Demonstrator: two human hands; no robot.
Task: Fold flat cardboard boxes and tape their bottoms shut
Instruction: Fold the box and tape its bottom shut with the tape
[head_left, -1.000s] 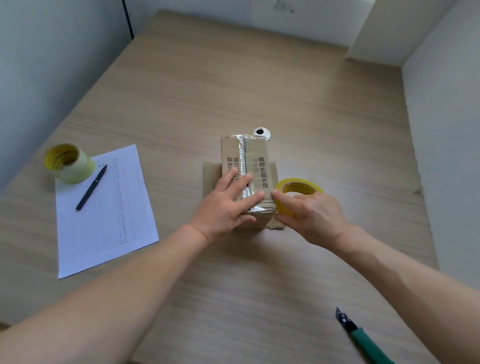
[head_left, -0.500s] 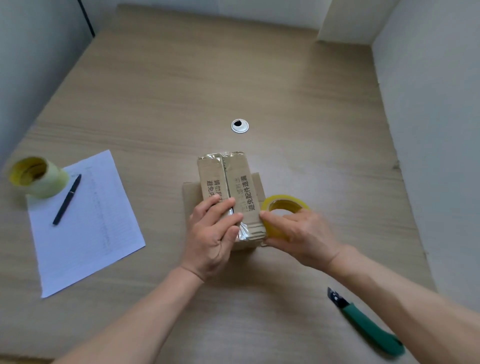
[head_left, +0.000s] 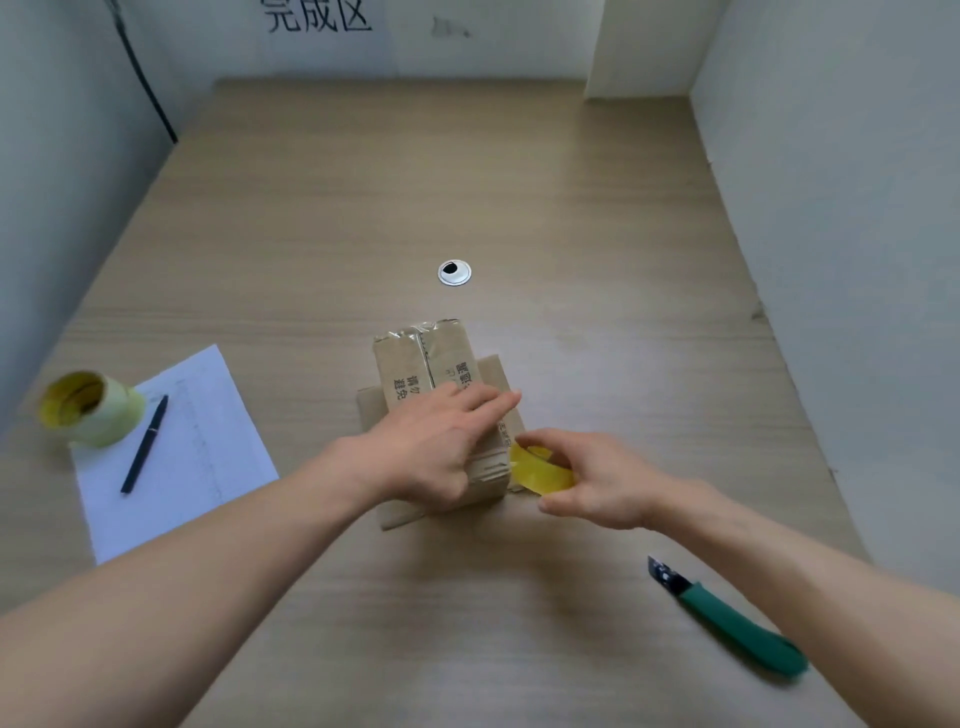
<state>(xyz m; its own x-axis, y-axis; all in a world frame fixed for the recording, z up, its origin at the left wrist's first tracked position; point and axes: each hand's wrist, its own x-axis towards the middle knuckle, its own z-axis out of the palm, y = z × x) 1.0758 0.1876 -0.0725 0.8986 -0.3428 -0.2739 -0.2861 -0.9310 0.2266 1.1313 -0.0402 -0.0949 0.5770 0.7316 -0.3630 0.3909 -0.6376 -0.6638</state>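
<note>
Spanning nearly the whole view, the wooden worktop (head_left: 545, 197) is walled in by pale partitions, the far one bearing large dark characters. Left of centre lies a white sheet of paper (head_left: 208, 457) with a dark pen (head_left: 145, 444) resting on it, and a spare roll of yellowish tape (head_left: 91, 408) sits on its far left corner. Near the middle stands the cardboard box (head_left: 431, 364), its printed flaps closed on top with shiny clear tape running along the seam and lower flaps spread flat on the worktop beneath it. Flat on its near end presses the left hand (head_left: 441, 447), fingers straight and pointing right. Just right of the box, the right hand (head_left: 592, 480) curls its fingers and thumb round a yellow tape roll (head_left: 540, 470), which touches the box's near right corner. Near the right edge lies a green-handled utility knife (head_left: 727, 618), blade out. Beyond the box sits a small round grommet (head_left: 454, 273).
</note>
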